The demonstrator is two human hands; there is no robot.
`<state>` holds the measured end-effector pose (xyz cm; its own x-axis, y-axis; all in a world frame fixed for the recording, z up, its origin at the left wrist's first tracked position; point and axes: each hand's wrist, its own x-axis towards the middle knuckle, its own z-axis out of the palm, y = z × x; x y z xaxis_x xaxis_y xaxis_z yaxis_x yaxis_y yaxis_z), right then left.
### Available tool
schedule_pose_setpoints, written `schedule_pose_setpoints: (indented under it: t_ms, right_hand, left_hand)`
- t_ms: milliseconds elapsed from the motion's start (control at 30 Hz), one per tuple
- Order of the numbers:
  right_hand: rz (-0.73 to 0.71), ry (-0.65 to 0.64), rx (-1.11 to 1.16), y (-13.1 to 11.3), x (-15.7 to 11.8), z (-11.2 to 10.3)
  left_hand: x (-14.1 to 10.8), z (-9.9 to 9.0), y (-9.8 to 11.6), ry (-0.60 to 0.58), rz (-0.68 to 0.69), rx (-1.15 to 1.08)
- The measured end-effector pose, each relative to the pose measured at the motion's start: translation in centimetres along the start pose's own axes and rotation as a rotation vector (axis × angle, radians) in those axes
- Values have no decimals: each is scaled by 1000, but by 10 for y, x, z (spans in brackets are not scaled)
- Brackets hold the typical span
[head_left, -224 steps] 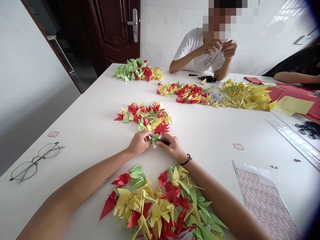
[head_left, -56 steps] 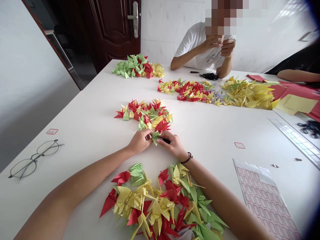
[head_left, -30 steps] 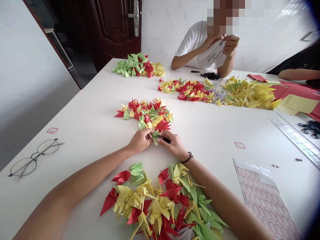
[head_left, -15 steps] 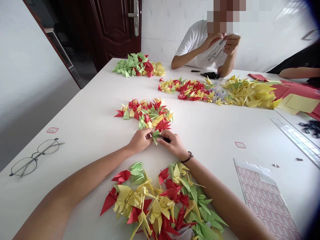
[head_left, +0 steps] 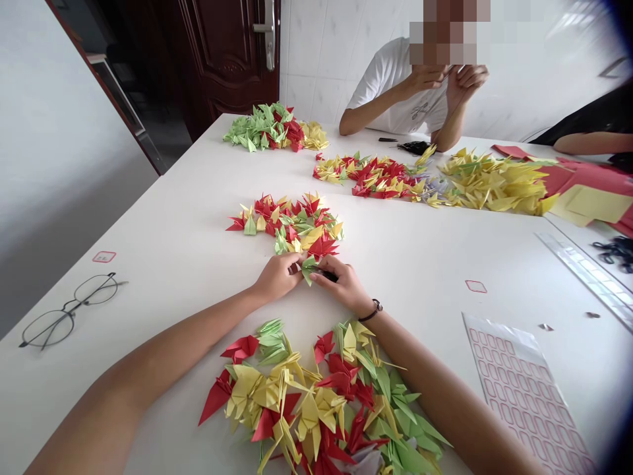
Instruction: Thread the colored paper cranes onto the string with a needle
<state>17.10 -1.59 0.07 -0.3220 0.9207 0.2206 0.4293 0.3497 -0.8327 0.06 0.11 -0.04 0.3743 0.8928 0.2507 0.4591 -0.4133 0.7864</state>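
Note:
A green folded paper crane (head_left: 308, 269) is between my two hands at the centre of the table. The fingers of my left hand (head_left: 277, 278) pinch its left side. My right hand (head_left: 345, 284), with a dark bracelet at the wrist, is closed on a small black tool (head_left: 328, 275) whose tip meets the crane. Just beyond my hands lies a pile of red, yellow and green cranes (head_left: 291, 221). A larger pile of loose folded cranes (head_left: 309, 412) spreads between my forearms.
Eyeglasses (head_left: 72, 310) lie at the left, a label sheet (head_left: 524, 389) and a clear ruler (head_left: 588, 277) at the right. Across the table sits a person (head_left: 395, 92) behind more crane piles (head_left: 494, 181). Another person's forearm (head_left: 593, 144) rests at the far right.
My hands and the green crane have hardly moved. The hands of the person across the table have shifted slightly to the right.

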Motion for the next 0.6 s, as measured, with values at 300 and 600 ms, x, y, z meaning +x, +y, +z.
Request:
schedule_pose_setpoints:
  t_ms: [300, 600]
  right_hand:
    - [0, -2, 3, -1, 0, 0]
    - [-8, 3, 1, 1, 0, 0]
  left_hand:
    - [0, 0, 0, -1, -3, -3]
    - [1, 0, -1, 1, -4, 3]
